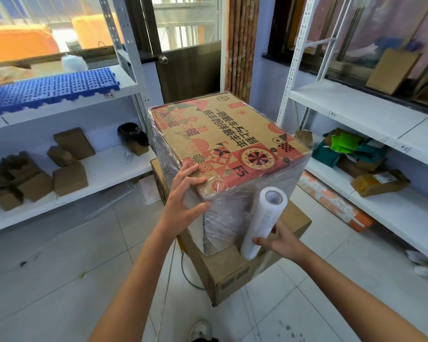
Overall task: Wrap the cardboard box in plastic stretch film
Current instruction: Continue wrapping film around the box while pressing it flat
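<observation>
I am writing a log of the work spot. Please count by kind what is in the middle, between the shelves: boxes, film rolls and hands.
Cardboard boxes: 2, the printed box wrapped in film on its sides, on the plain box
Film rolls: 1, the film roll
Hands: 2, the left hand on the printed box's corner, the right hand holding the roll
Total: 5

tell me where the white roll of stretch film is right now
The white roll of stretch film stands near-upright against the printed cardboard box's near right side, held low by the right hand.

printed cardboard box point(229, 146) film-wrapped on sides, white film roll point(263, 223) upright beside it.
</observation>
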{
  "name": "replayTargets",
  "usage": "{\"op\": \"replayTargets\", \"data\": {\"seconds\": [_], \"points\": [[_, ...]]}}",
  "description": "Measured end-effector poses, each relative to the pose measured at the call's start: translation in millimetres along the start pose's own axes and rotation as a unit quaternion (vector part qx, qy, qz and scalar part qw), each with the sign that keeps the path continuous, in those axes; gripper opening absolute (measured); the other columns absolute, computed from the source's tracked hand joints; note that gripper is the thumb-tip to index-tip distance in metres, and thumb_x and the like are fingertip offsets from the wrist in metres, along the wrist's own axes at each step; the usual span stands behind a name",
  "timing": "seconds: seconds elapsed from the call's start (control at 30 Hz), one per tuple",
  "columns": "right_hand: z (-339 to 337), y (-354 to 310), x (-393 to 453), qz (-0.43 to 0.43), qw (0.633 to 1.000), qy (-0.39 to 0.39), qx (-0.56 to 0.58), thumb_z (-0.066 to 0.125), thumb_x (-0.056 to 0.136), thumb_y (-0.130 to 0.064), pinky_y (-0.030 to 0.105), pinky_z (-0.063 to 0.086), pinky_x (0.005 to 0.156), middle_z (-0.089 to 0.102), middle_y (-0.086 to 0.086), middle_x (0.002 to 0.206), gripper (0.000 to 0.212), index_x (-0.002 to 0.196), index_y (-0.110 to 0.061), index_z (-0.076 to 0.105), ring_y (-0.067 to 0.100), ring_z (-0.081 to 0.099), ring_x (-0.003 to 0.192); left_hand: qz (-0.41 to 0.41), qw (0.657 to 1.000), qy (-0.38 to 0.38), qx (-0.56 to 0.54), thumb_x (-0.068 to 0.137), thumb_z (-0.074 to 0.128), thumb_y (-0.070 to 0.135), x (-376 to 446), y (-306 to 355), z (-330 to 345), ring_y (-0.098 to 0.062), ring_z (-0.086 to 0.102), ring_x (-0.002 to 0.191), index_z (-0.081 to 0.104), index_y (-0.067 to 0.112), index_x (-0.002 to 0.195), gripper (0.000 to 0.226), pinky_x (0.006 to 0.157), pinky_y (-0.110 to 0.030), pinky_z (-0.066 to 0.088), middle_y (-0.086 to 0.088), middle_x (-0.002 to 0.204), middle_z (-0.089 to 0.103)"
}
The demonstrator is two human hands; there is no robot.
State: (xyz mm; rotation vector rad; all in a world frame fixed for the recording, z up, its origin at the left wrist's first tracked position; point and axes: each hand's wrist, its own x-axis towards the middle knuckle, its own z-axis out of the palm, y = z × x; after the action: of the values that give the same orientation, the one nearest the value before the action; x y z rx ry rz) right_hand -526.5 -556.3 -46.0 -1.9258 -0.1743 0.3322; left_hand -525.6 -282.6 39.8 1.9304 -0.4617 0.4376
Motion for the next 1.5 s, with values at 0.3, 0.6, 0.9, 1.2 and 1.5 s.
{"op": "replayTargets", "data": {"seconds": [0.3, 0.6, 0.9, 1.2, 1.5], "points": [[-20.4, -9.0, -4.7, 0.002, 1.000, -0.001, -0.017, 0.080, 0.073, -0.008, 0.005, 0.046, 0.072, 0.059, -0.014, 0.111, 0.056, 0.115, -0.027, 0.048, -0.016, 0.056, 0.096, 0.020, 0.999, -0.028, 0.032, 0.077, 0.069, 0.035, 1.5, -8.4, -7.0, -0.020, 0.016, 0.144, 0.054, 0.028, 0.118, 0.044, 0.113, -0.036, 0.016, 0.006, 0.144, 0.035], [-39.1, -13.4, 16.3, 0.026, 0.995, 0.066, -0.075, 0.084, 0.069, -0.022, 0.015, 0.051, 0.067, 0.063, -0.008, 0.107, 0.059, 0.118, -0.017, 0.052, 0.002, 0.060, 0.095, 0.040, 0.997, -0.024, 0.064, 0.076, 0.070, 0.036, 1.9, -6.5, -6.0, -0.019, 0.019, 0.143, 0.059, 0.022, 0.116, 0.044, 0.114, -0.033, 0.017, 0.005, 0.142, 0.039], [-27.0, -10.4, 28.8, 0.020, 0.988, 0.135, -0.072, 0.085, 0.068, -0.022, 0.022, 0.047, 0.076, 0.063, -0.005, 0.107, 0.057, 0.114, -0.019, 0.053, 0.011, 0.059, 0.099, 0.057, 0.981, -0.023, 0.182, 0.073, 0.076, 0.029, 7.1, 8.2, -16.4, -0.025, 0.030, 0.139, 0.063, 0.010, 0.111, 0.044, 0.113, -0.048, 0.022, -0.004, 0.137, 0.047], [-32.3, -3.4, 29.8, 0.015, 0.989, 0.136, -0.054, 0.083, 0.071, -0.012, 0.038, 0.052, 0.085, 0.064, 0.009, 0.113, 0.056, 0.119, -0.005, 0.054, 0.021, 0.060, 0.104, 0.424, 0.587, -0.350, 0.595, 0.080, 0.063, 0.027, -45.3, 7.4, 70.3, -0.037, 0.022, 0.140, 0.039, 0.005, 0.140, 0.068, 0.115, -0.053, 0.004, -0.019, 0.149, 0.032], [-28.1, -1.7, 30.1, 0.006, 0.986, 0.145, -0.079, 0.085, 0.067, -0.026, 0.003, 0.044, 0.067, 0.060, -0.022, 0.097, 0.055, 0.111, -0.021, 0.053, -0.011, 0.059, 0.088, 0.481, 0.199, -0.384, 0.763, 0.088, 0.032, 0.066, -58.2, -124.7, 108.0, -0.071, -0.014, 0.120, -0.010, -0.012, 0.142, 0.104, 0.098, -0.075, -0.009, -0.045, 0.142, -0.013]]}}
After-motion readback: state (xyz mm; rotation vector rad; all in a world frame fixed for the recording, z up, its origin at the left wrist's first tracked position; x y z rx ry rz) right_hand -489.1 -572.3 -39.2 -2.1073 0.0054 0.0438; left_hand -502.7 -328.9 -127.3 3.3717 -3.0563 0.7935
